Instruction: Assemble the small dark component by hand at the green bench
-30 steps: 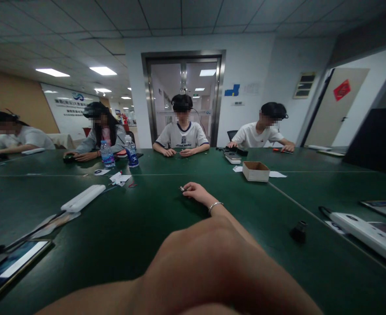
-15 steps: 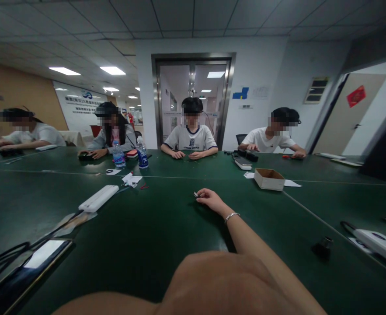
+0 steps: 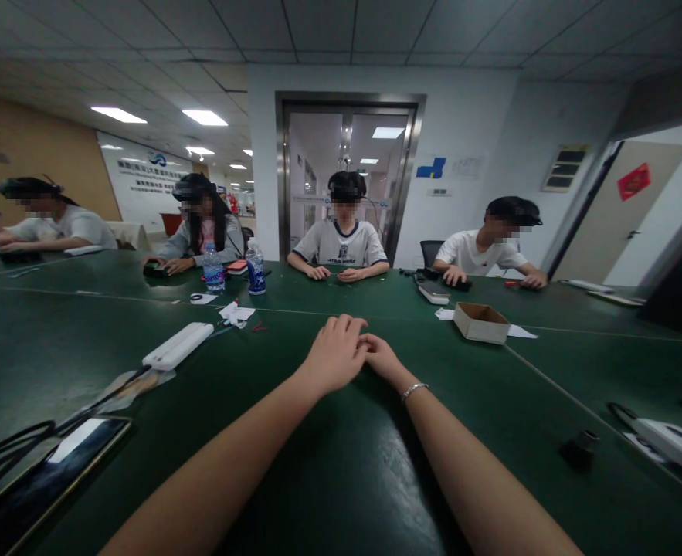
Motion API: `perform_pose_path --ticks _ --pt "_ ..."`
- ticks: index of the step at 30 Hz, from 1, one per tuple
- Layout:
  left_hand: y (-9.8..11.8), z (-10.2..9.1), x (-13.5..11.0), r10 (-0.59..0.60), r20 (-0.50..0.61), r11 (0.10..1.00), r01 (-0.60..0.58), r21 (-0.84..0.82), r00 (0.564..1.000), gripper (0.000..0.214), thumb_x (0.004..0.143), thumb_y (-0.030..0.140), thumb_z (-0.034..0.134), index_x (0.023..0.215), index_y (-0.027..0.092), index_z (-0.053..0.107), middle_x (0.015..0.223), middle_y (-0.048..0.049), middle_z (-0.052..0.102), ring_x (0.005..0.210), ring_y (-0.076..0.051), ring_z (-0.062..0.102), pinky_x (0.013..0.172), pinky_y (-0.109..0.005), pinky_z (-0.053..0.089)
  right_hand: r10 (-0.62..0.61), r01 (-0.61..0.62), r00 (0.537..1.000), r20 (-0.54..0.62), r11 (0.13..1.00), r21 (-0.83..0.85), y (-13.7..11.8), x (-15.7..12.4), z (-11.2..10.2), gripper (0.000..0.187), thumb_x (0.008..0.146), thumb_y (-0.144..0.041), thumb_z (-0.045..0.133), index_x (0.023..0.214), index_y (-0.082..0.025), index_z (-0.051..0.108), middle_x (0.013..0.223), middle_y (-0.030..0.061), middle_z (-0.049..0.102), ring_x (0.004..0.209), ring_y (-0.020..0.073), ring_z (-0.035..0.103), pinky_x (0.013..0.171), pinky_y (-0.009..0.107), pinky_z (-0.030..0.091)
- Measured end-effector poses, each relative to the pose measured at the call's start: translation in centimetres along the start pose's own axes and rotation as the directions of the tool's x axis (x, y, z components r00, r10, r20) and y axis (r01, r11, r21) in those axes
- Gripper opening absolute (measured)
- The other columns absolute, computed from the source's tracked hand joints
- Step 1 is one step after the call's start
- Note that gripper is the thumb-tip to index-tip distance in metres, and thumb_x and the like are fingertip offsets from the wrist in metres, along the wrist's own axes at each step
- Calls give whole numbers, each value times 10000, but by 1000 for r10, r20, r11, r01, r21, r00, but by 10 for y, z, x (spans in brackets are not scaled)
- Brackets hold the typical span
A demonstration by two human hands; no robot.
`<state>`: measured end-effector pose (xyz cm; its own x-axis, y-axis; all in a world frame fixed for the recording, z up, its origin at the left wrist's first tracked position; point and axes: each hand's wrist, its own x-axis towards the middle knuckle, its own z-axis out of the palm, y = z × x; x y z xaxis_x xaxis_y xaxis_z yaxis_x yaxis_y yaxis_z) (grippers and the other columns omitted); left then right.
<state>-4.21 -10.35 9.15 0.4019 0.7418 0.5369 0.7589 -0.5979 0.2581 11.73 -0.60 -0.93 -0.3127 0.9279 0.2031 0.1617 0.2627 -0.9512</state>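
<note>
My left hand [image 3: 336,354] arches over the green table [image 3: 248,432], its outer fingers bent and slightly apart. Its thumb side meets the fingertips of my right hand [image 3: 382,358], which are pinched together. Whatever lies between the two hands is hidden behind my left fingers. A silvery bracelet [image 3: 415,391] circles my right wrist. Both forearms reach forward from the bottom of the view.
At left are a white power bank [image 3: 179,346] with a black cable and a phone [image 3: 51,479]. An open box [image 3: 482,324] and a dark brush-like item [image 3: 580,449] lie to the right. Two bottles [image 3: 256,267] stand farther back. Several people sit opposite.
My left hand has come forward from close to the camera to meet my right hand. The small metallic piece that showed at my right fingertips is now covered.
</note>
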Motion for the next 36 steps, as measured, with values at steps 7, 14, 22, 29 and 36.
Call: perform_pose_path --ticks 7,14,22,29,36 --pt "-46 65 9 -152 53 975 159 -153 987 295 866 267 372 1086 188 554 1098 -83 541 1043 -201 496 946 -349 384 -23 23 1000 2 1000 13 1 -3 5 305 579 -255 742 807 -150 570 727 -9 593 706 137 567 697 271 440" --pt "-47 91 12 -258 66 880 262 -396 964 254 769 96 478 976 180 600 1002 -58 594 923 -142 569 874 -276 447 -7 -3 998 -65 986 -166 -1 -7 3 188 588 -168 714 688 -141 556 618 -49 518 586 102 477 599 235 390" --pt "-52 83 3 -285 118 876 309 -370 951 184 790 185 508 935 187 620 952 -47 599 864 -152 568 821 -292 457 48 -44 999 12 976 -214 -6 -12 9 172 641 -202 714 730 -137 582 639 -43 526 585 92 474 570 214 373" --pt "-43 54 -31 -265 199 886 319 -335 944 207 790 347 512 874 180 603 905 -44 570 679 -136 542 662 -293 461 17 11 998 60 902 -433 -17 -32 30 247 649 -295 731 742 -164 544 711 -28 549 639 109 479 575 217 351" --pt "-35 24 -72 -236 491 614 520 -594 839 308 759 330 543 1019 166 525 832 -34 601 671 -132 575 630 -288 469 -20 148 974 226 811 -566 -48 -74 44 334 678 -411 722 896 -198 586 794 -6 568 804 170 477 687 269 347"
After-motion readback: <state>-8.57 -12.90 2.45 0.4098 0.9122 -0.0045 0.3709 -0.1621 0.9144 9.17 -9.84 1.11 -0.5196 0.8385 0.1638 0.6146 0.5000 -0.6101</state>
